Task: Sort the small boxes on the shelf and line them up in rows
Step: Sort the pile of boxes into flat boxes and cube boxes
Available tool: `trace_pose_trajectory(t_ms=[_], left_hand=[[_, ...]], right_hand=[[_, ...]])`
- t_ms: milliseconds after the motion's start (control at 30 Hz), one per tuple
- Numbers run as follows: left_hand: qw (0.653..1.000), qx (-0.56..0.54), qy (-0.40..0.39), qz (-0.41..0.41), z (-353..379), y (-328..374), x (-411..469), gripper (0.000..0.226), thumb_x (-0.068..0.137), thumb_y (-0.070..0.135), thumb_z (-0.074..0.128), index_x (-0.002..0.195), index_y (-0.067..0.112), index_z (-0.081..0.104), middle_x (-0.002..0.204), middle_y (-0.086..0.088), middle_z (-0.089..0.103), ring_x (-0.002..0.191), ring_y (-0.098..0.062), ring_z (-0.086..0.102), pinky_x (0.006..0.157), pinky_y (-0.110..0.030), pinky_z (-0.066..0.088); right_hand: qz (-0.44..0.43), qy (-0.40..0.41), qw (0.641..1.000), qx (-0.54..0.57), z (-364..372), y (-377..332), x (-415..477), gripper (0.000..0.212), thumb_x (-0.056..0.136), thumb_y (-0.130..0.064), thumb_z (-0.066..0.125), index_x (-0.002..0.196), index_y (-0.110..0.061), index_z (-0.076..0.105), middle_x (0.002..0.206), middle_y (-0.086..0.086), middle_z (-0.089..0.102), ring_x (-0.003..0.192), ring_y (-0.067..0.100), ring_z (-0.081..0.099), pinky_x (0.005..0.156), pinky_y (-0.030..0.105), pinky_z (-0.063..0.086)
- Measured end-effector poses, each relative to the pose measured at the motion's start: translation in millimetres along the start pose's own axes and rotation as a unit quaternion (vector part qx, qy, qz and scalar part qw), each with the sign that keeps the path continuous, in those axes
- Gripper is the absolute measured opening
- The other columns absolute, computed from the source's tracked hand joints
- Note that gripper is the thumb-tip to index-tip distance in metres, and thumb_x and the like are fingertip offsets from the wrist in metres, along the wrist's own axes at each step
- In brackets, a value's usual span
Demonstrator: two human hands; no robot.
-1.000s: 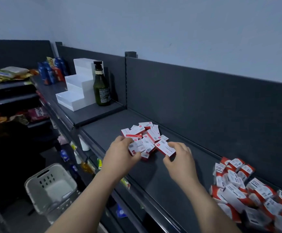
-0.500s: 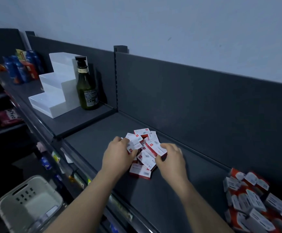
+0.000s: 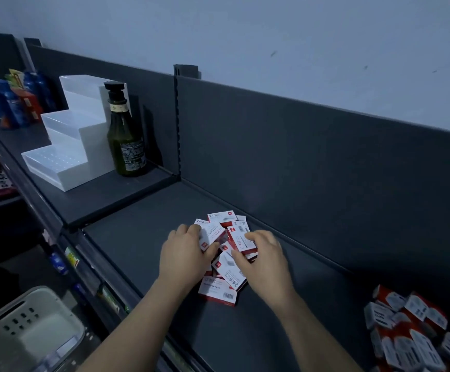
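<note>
A loose heap of small red-and-white boxes [image 3: 225,264] lies on the dark shelf [image 3: 143,245] in front of me. My left hand [image 3: 183,256] grips one box at the heap's left side, thumb and fingers curled round it. On the right side, my right hand [image 3: 261,260] pinches another box between thumb and fingers. One box [image 3: 217,291] lies flat at the near edge of the heap, with its barcode showing. Much of the heap's middle is hidden by my hands. A second pile of the same boxes [image 3: 409,326] sits at the far right of the shelf.
On the raised shelf to the left stand a white stepped display stand [image 3: 70,146] and a dark green bottle [image 3: 124,140], with blue packets [image 3: 9,103] behind. A grey basket [image 3: 27,334] sits low at the left. The shelf's back panel [image 3: 312,170] rises behind the heap.
Both hands have drawn the scattered boxes together into a tighter heap and pulled it nearer the shelf's front. The camera has swung right and moved closer.
</note>
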State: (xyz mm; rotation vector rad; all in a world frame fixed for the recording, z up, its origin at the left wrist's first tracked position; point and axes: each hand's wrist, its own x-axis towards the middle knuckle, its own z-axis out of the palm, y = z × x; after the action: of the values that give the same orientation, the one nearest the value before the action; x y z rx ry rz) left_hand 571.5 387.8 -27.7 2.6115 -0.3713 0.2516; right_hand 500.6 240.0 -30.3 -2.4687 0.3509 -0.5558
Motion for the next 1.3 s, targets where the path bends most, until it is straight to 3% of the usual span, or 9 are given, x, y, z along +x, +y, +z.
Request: trace_pose_trajectory(t_ms=[233, 400, 500, 733, 933, 1167, 1300], left_hand=[[0.993, 0.039, 0.050, 0.103, -12, 4, -5, 0.040, 0.088, 0.045, 0.056, 0.115, 0.016, 0.061, 0.113, -0.002, 0.059, 0.099, -0.024, 0.053, 0.081, -0.034, 0.044], [0.979, 0.005, 0.036, 0.202, -22, 16, -16, 0.019, 0.077, 0.026, 0.069, 0.090, 0.011, 0.068, 0.089, -0.006, 0.064, 0.082, -0.029, 0.057, 0.068, -0.036, 0.046], [0.966, -0.001, 0.012, 0.259, -28, 26, -29, 0.017, 0.074, 0.024, 0.070, 0.085, 0.011, 0.067, 0.082, -0.006, 0.064, 0.077, -0.030, 0.057, 0.066, -0.036, 0.047], [0.934, -0.029, -0.027, 0.355, -34, 58, -81, 0.027, 0.080, 0.028, 0.066, 0.099, 0.010, 0.068, 0.095, -0.008, 0.066, 0.088, -0.030, 0.058, 0.077, -0.038, 0.047], [0.901, -0.090, -0.073, 0.419, -31, 97, -129, 0.035, 0.089, 0.034, 0.055, 0.117, 0.015, 0.061, 0.111, -0.003, 0.061, 0.102, -0.024, 0.053, 0.086, -0.034, 0.043], [0.857, -0.099, -0.106, 0.494, -20, 164, -199, 0.026, 0.083, 0.034, 0.062, 0.102, 0.017, 0.068, 0.097, -0.002, 0.066, 0.087, -0.023, 0.058, 0.073, -0.034, 0.046], [0.835, -0.122, -0.133, 0.520, -14, 213, -252, 0.027, 0.089, 0.035, 0.053, 0.108, 0.020, 0.064, 0.105, -0.001, 0.062, 0.097, -0.023, 0.053, 0.080, -0.035, 0.043]], right_hand=[[-0.025, 0.036, 0.999, -0.021, -18, -8, -15, 0.031, 0.091, -0.032, 0.057, 0.119, -0.020, 0.059, 0.121, -0.012, 0.056, 0.112, 0.007, 0.049, 0.096, 0.026, 0.041], [-0.028, 0.121, 0.990, -0.068, -37, -14, -46, 0.028, 0.080, -0.015, 0.063, 0.107, -0.008, 0.065, 0.110, 0.005, 0.067, 0.101, 0.025, 0.063, 0.088, 0.038, 0.052], [0.026, 0.108, 0.986, -0.124, -56, -18, -70, 0.038, 0.087, -0.019, 0.061, 0.123, -0.010, 0.060, 0.127, 0.005, 0.061, 0.117, 0.023, 0.056, 0.100, 0.030, 0.040], [0.137, 0.126, 0.967, -0.173, -93, -18, -148, 0.043, 0.092, -0.024, 0.055, 0.133, -0.012, 0.052, 0.136, 0.004, 0.053, 0.126, 0.019, 0.048, 0.106, 0.027, 0.033], [0.199, 0.179, 0.944, -0.194, -131, -11, -214, 0.029, 0.087, -0.014, 0.059, 0.116, -0.009, 0.063, 0.114, 0.007, 0.066, 0.104, 0.023, 0.059, 0.087, 0.031, 0.046], [0.283, 0.229, 0.901, -0.234, -188, 18, -298, 0.038, 0.087, -0.017, 0.060, 0.125, -0.012, 0.060, 0.125, 0.004, 0.062, 0.114, 0.022, 0.057, 0.096, 0.030, 0.043], [0.328, 0.233, 0.882, -0.247, -230, 41, -356, 0.043, 0.094, -0.027, 0.052, 0.136, -0.015, 0.050, 0.137, -0.002, 0.053, 0.126, 0.014, 0.048, 0.105, 0.025, 0.035]])
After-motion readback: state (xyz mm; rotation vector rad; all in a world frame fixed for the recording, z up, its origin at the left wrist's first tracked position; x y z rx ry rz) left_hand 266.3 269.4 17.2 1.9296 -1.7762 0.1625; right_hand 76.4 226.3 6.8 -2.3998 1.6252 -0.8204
